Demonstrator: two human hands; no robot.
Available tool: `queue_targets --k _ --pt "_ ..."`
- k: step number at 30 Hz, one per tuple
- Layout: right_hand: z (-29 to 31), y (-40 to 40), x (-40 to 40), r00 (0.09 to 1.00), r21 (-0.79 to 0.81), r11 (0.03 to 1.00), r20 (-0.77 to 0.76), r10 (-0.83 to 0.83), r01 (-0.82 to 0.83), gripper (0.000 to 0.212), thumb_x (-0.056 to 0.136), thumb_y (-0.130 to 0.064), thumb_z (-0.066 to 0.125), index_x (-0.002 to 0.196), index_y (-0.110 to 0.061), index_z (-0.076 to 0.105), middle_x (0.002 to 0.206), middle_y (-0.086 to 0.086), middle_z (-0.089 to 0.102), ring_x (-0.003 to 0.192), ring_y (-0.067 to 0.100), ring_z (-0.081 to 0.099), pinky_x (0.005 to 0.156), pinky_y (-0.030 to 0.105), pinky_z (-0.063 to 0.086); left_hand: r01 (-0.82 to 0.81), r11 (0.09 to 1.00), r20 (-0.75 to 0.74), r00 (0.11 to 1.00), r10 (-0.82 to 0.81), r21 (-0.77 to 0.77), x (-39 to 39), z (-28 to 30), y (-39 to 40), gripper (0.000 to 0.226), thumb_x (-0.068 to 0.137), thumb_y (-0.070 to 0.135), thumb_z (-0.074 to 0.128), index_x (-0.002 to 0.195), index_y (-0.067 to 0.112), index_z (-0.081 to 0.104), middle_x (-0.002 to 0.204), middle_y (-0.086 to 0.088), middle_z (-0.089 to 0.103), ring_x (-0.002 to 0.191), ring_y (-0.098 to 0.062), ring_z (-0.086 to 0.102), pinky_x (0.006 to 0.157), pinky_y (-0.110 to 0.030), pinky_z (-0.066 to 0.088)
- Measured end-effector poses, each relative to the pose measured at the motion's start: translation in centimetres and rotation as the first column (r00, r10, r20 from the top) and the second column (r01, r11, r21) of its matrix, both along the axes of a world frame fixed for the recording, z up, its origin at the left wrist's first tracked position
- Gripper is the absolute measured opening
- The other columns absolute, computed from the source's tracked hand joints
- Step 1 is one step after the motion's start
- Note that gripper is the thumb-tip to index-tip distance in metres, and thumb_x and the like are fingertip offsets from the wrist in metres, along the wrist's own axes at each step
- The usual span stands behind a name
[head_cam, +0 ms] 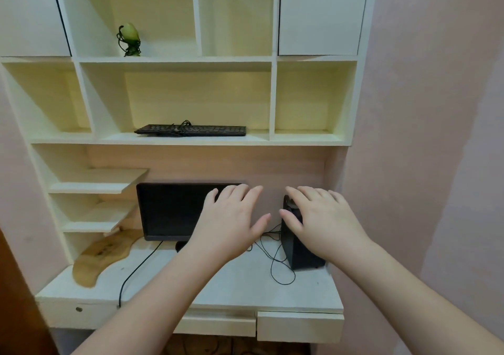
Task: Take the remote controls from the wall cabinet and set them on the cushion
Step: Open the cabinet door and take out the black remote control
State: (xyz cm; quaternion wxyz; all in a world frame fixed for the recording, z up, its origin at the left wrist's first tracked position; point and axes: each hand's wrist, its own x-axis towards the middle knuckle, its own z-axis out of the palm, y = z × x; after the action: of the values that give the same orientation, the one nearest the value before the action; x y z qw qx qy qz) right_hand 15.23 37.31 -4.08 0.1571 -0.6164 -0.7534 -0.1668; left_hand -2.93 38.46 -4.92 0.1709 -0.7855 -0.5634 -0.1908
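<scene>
Facing a desk and wall cabinet (177, 60), both hands are raised side by side, palms down, fingers spread, holding nothing. Left hand (231, 218) hovers before the monitor (169, 210); right hand (324, 218) hovers over a dark speaker (300, 253) on the desk (240, 281). Beyond and above, the cabinet's open shelves hold a black keyboard (191, 130), long axis left to right, and higher up a green ornament (129, 39). No remote controls show on any open shelf, so shape and axis cannot be told. Likely they sit behind the closed door at upper right (319, 14) or upper left (27, 14). No cushion in view.
</scene>
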Motion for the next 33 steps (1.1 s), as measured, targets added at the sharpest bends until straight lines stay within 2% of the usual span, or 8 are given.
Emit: queue_targets --k 6,10,14,17,19,22,26,33 --pt "1.0 4.3 3.0 0.998 0.006 0.998 0.013 -0.068 0.068 0.051 0.096 -0.052 0.029 0.140 -0.028 0.039 0.148 -0.003 0.038 0.136 0.019 0.034 0.113 0.038 0.019 0.045 0.999 -0.062 0.997 -0.043 0.028 1.5 1.1 5.3 0.074 0.082 0.063 0.012 0.142 0.028 0.039 0.147 -0.001 0.042 0.136 -0.025 0.037 0.107 -0.043 0.034" --pt "1.7 7.7 5.1 0.999 0.005 0.999 -0.013 -0.042 0.043 0.051 0.096 -0.051 0.030 0.141 -0.028 0.038 0.152 -0.002 0.031 0.139 0.017 0.028 0.115 0.037 0.015 0.025 0.999 -0.110 0.994 -0.020 0.039 3.5 2.9 8.3 0.080 0.079 0.064 0.003 0.144 0.030 0.034 0.154 -0.001 0.033 0.143 -0.025 0.025 0.114 -0.046 0.022" --pt "2.9 11.1 8.0 1.000 0.039 0.999 -0.027 0.004 -0.003 0.052 0.096 -0.052 0.030 0.143 -0.028 0.037 0.155 -0.002 0.027 0.142 0.017 0.022 0.117 0.039 0.010 -0.005 0.998 -0.131 0.991 0.014 0.069 6.5 5.2 11.8 0.062 0.093 0.062 0.022 0.146 0.032 0.030 0.157 0.003 0.025 0.147 -0.022 0.011 0.118 -0.051 0.006" --pt "4.2 13.4 9.8 0.999 0.088 0.996 -0.027 0.031 -0.028 0.052 0.096 -0.052 0.030 0.142 -0.028 0.038 0.155 -0.001 0.026 0.143 0.019 0.017 0.116 0.039 0.008 0.001 0.994 -0.144 0.990 0.015 0.108 8.7 6.6 14.2 0.064 0.090 0.063 0.019 0.144 0.032 0.033 0.156 0.004 0.028 0.147 -0.020 0.013 0.119 -0.050 0.003" --pt "5.1 15.1 11.0 0.999 0.124 0.992 -0.016 0.038 -0.036 0.053 0.096 -0.052 0.030 0.142 -0.027 0.039 0.156 0.001 0.025 0.145 0.022 0.013 0.117 0.041 0.005 0.001 0.988 -0.141 0.990 0.021 0.156 10.1 7.4 15.7 0.068 0.086 0.065 0.016 0.144 0.032 0.033 0.155 0.005 0.031 0.146 -0.019 0.017 0.120 -0.047 0.004" --pt "6.1 17.4 11.9 0.997 0.159 0.985 -0.019 0.073 -0.069 0.051 0.096 -0.049 0.034 0.140 -0.024 0.042 0.156 0.004 0.025 0.146 0.024 0.012 0.117 0.043 0.004 0.008 0.987 -0.115 0.993 0.011 0.163 11.5 8.5 17.9 0.063 0.092 0.062 0.028 0.147 0.032 0.028 0.154 0.007 0.032 0.144 -0.016 0.021 0.118 -0.040 0.015" --pt "6.9 20.2 12.1 0.995 0.167 0.982 -0.024 0.095 -0.090 0.050 0.096 -0.048 0.034 0.140 -0.024 0.042 0.156 0.005 0.025 0.145 0.024 0.016 0.117 0.042 0.008 -0.006 0.988 -0.076 0.997 0.018 0.153 12.2 10.3 20.2 0.057 0.093 0.061 0.030 0.142 0.033 0.037 0.144 0.009 0.043 0.136 -0.013 0.034 0.108 -0.036 0.029" --pt "9.5 24.6 10.3 0.997 0.192 0.980 -0.030 0.066 -0.059 0.048 0.094 -0.047 0.035 0.135 -0.024 0.045 0.143 0.003 0.042 0.135 0.023 0.032 0.110 0.038 0.021 0.019 0.985 -0.132 0.991 0.003 0.172 10.6 12.5 23.7 0.055 0.094 0.061 0.027 0.137 0.033 0.042 0.139 0.010 0.048 0.130 -0.013 0.040 0.103 -0.034 0.030"
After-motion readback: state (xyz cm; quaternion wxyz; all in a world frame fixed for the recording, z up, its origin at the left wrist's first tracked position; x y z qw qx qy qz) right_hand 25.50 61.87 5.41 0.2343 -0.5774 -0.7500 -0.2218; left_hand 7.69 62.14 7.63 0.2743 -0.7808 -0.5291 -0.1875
